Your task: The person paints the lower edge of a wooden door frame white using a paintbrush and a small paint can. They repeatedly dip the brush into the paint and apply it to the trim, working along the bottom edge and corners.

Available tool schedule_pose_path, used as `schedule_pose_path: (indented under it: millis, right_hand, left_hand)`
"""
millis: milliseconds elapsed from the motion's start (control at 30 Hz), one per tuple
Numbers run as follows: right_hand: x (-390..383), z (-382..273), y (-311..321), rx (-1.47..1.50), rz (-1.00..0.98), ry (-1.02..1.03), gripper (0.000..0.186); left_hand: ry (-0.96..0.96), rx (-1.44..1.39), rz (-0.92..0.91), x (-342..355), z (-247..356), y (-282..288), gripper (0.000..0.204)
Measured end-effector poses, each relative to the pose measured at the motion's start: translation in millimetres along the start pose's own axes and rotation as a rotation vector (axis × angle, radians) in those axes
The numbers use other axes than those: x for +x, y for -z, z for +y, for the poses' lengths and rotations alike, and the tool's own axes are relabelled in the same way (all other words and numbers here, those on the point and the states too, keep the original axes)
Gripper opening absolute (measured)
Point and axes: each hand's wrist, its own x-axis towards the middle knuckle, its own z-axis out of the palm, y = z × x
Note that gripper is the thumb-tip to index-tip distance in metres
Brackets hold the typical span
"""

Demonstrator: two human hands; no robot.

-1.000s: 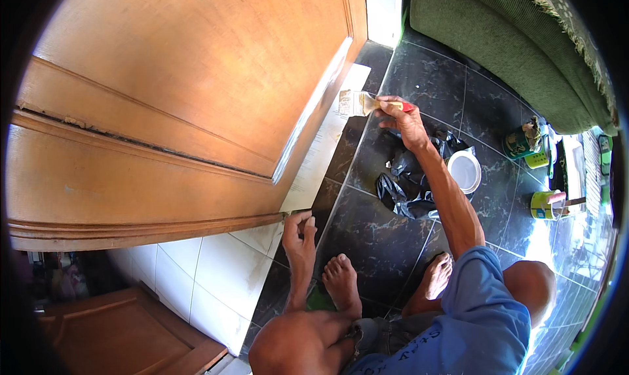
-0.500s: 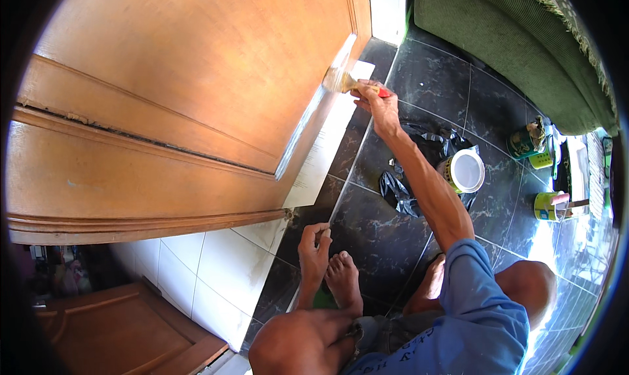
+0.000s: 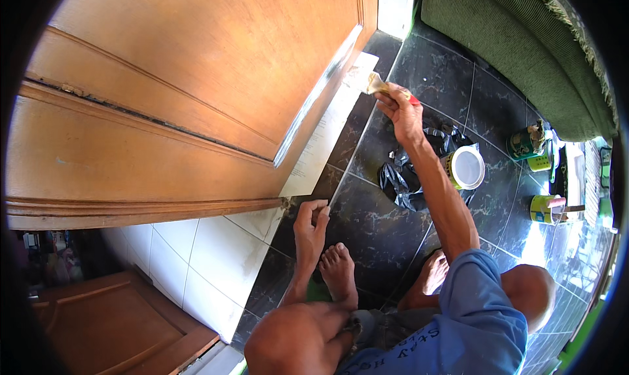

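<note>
My right hand is closed round the handle of a paintbrush with pale bristles and a red handle end. The brush stands apart from the wooden door, over a printed white paper sheet at the door's edge. A wet white streak runs along the groove of the door panel. Near my foot, below the door's lower corner, my left hand has its thumb and fingers pinched together. A small pale tip shows there, too small to name. A white-topped paint can stands right of my right forearm.
Crumpled black plastic lies beside the paint can on dark floor tiles. Further right stand a dark green can and a yellow-green can. Green ribbed fabric fills the far right; a brown wooden panel lies lower left.
My right hand has drawn the brush away from the door groove, to the right. My left hand stays pinched and has shifted slightly. The view has moved a little.
</note>
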Motion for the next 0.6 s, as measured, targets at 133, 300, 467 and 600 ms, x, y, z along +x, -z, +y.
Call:
schedule_pose_path:
  millis: [133, 300, 467, 600]
  right_hand:
    - [17.7, 22.5, -31.1, 0.046, 0.033, 0.016, 0.034]
    - [24.5, 32.8, -48.8, -0.016, 0.032, 0.002, 0.032]
    - [-4.1, 14.6, -27.0, -0.225, -0.022, -0.044, 0.025]
    - [-12.8, 1.4, -2.0, -0.143, -0.022, -0.064, 0.027]
  left_hand:
    - [-0.065, -0.02, -0.01, 8.1, 11.8, -4.1, 0.015]
    - [0.005, 0.019, -0.056, -10.3, -8.7, -1.4, 0.015]
    - [0.085, -0.015, -0.001, -36.1, -36.6, 10.1, 0.014]
    - [0.146, -0.012, -0.018, -45.5, -43.6, 11.7, 0.014]
